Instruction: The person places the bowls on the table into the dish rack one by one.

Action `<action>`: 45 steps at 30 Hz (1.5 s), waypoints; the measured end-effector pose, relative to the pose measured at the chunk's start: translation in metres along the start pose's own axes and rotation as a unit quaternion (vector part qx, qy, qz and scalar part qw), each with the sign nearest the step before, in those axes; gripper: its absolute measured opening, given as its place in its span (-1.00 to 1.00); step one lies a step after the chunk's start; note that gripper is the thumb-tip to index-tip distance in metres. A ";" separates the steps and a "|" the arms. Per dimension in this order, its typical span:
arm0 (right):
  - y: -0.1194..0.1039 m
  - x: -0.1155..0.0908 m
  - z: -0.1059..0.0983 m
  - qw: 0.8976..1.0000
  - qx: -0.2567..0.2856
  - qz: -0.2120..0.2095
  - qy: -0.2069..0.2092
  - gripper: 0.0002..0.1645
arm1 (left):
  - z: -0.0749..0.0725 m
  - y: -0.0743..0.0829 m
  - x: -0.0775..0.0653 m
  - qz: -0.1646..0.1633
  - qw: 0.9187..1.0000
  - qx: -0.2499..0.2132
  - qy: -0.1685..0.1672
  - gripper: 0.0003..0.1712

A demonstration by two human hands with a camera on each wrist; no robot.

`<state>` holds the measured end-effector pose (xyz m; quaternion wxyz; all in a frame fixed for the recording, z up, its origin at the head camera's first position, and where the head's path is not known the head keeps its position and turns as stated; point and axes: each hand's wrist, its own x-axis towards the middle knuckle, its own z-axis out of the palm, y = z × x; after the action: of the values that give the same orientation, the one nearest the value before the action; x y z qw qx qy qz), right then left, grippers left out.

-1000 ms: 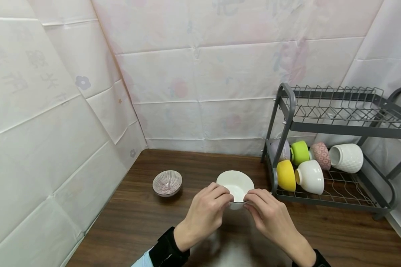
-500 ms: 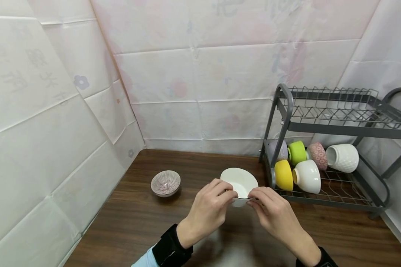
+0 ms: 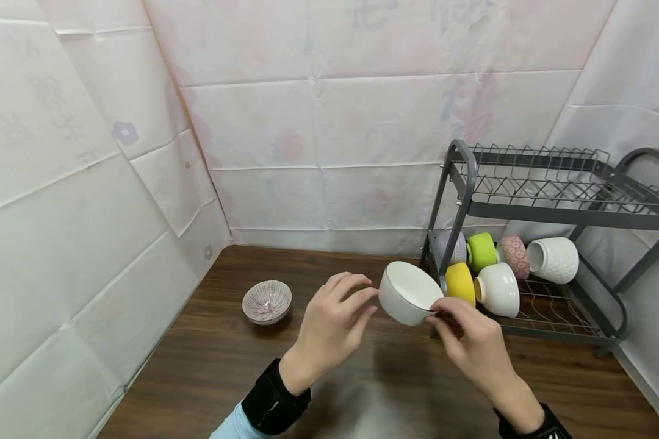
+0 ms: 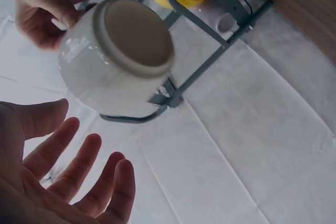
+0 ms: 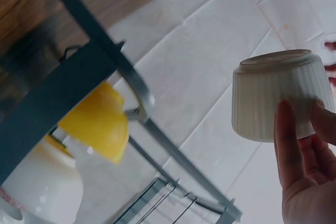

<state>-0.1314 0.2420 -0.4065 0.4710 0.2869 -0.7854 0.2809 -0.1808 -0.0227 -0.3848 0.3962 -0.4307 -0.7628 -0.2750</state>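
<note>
A white bowl (image 3: 406,300) with a thin dark rim is held tilted above the table. The right hand (image 3: 475,347) pinches its rim at the right side between thumb and fingers. Close to the bowl's left side is the left hand (image 3: 329,329), fingers spread and relaxed, holding nothing. In the left wrist view a gap shows between these fingers and the bowl's underside (image 4: 137,38). The right wrist view shows faint vertical ridges on the bowl's outer wall (image 5: 257,98). A small bowl with reddish-brown stripes (image 3: 266,302) sits on the table to the left.
A dark grey two-tier dish rack (image 3: 560,211) stands at the right. Its lower tier holds tipped bowls and cups, among them a yellow bowl (image 3: 460,284), a white bowl (image 3: 500,291), a green one (image 3: 481,251) and a white cup (image 3: 553,260). Pale printed sheets (image 3: 373,122) hang behind the wooden table.
The left hand has let go of the rim and opened beside the white bowl. The right hand has moved right with the bowl, which now tilts more. The striped bowl stays on the table.
</note>
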 end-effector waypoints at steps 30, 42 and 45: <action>0.064 0.007 -0.104 0.970 -0.122 0.170 0.126 -0.70 | 0.001 -0.010 -0.005 -0.002 1.000 -0.016 -0.017 -0.82; 0.084 0.005 -0.124 0.930 -0.094 0.337 0.115 -0.79 | 0.003 -0.010 -0.005 -0.003 1.000 -0.020 -0.012 -0.87; 0.090 0.006 -0.129 0.911 -0.077 0.388 0.120 -0.83 | 0.003 -0.010 -0.005 -0.004 1.000 -0.023 -0.007 -0.93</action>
<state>-0.1235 0.3936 -0.3654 0.4367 -0.1136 -0.7915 0.4121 -0.1897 -0.0270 -0.3912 0.3794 -0.4389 -0.7607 -0.2910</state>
